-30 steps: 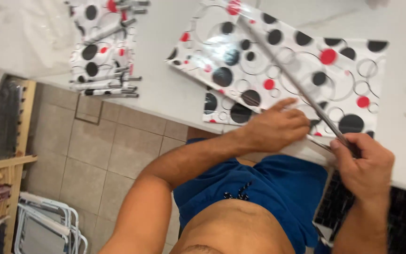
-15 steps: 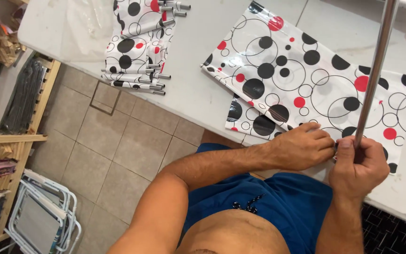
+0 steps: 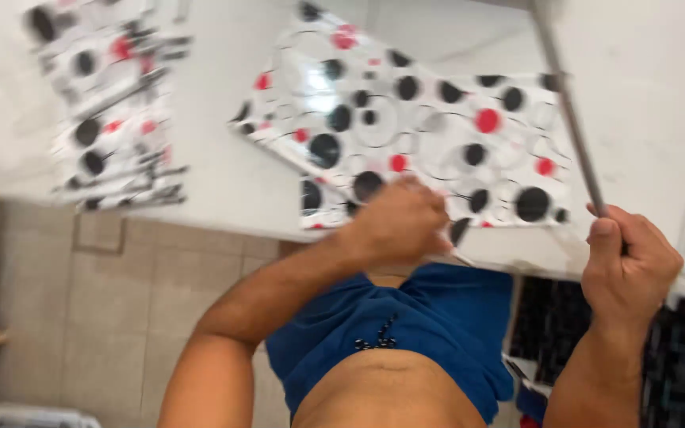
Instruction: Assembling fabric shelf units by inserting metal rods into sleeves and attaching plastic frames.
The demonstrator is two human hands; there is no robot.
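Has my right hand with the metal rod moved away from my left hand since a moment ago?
Yes. The right hand, gripping the metal rod, now sits off the right edge of the spotted cloth, apart from the left hand; earlier they touched.

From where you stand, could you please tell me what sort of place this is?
Probably a small home workshop or craft space. A white table carries spotted fabric and a second stack with thin rods. The right hand grips a metal rod; the floor is beige tile.
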